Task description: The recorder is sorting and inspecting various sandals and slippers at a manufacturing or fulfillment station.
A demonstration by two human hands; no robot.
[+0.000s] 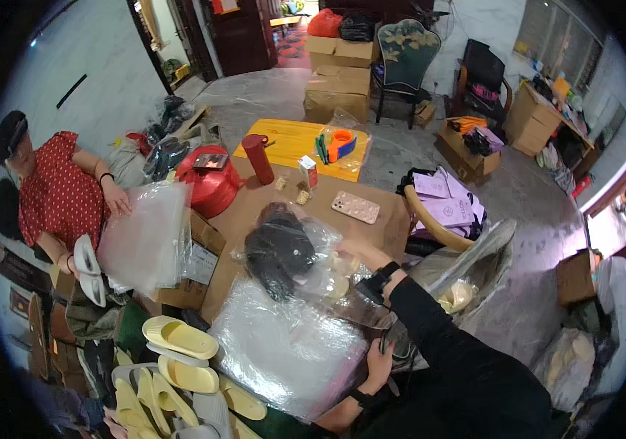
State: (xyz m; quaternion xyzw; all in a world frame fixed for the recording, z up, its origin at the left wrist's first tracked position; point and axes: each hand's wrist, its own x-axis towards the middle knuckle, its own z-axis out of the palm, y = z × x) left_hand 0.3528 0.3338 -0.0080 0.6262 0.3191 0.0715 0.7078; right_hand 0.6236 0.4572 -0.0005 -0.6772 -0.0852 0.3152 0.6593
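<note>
My right hand (pixel 360 253) reaches over the table (pixel 247 241) from a black sleeve, its fingers stretched out at the edge of a clear plastic bag. This bag lies by a pile of bagged black slippers (pixel 280 249). A pale item in clear plastic (pixel 336 284) sits just below that hand. Lower down, my left hand (pixel 379 364) is closed beside the table's near edge, around something dark that I cannot make out. A stack of clear plastic bags (pixel 284 344) lies left of it. Yellow slippers (pixel 180 336) and grey ones are heaped at the lower left.
Across the table's left side, a person in a red dotted top (pixel 71 183) handles clear plastic sheets (pixel 144 234). A red roll (pixel 210 183), red flask (pixel 257 157), and phone (pixel 355 207) stand or lie on the table. Right of it is an open sack (pixel 485 256).
</note>
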